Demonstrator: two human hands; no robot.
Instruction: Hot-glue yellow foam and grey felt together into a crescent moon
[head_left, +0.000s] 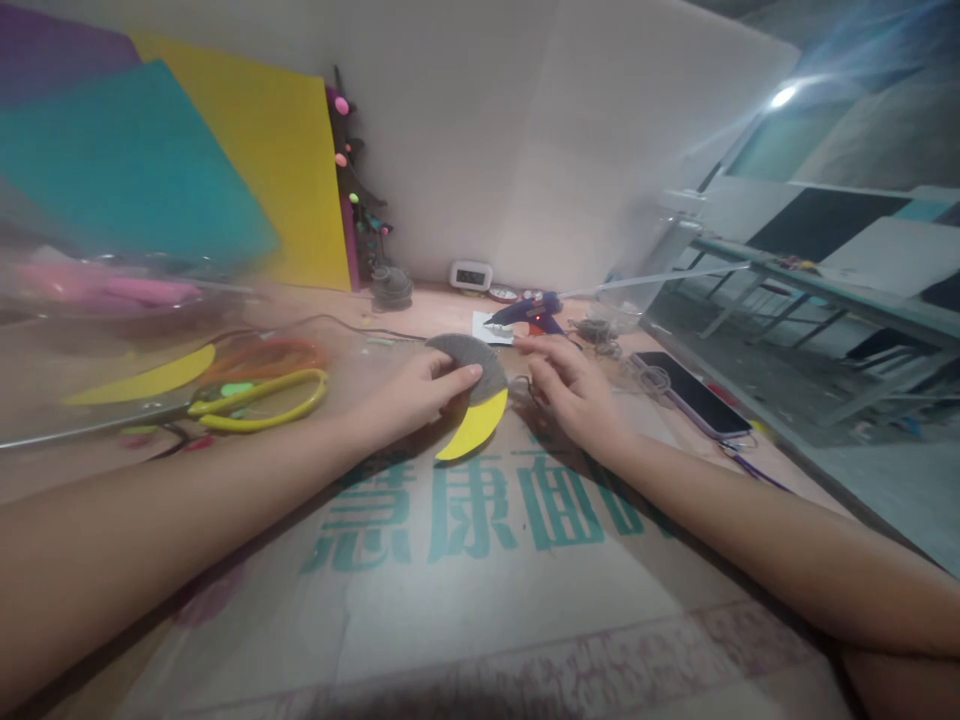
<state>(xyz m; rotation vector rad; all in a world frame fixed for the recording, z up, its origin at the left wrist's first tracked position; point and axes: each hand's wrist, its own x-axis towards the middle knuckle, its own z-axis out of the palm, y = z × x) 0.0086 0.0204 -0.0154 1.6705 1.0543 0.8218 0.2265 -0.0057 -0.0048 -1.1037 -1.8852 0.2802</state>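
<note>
My left hand (416, 395) grips a grey felt crescent (491, 372) between thumb and fingers. A yellow crescent piece (474, 425) lies against its lower part, and its pointed end hangs toward me. To the right, my right hand (570, 390) hovers just beside the felt with fingers loosely bent and apart, and nothing shows in it. Just beyond both hands a dark blue glue gun (527, 312) rests on its side, a clear glue stick out of its back, its nozzle over a white card (487, 327).
Yellow-handled scissors (259, 403), an orange handle (262, 357) and another yellow crescent (146, 377) lie left. A phone (694, 393) with a coiled cable (649, 377) is right. A small clock (471, 275) and a pompom branch decoration (364, 215) stand behind. A printed sack (420, 620) covers the table.
</note>
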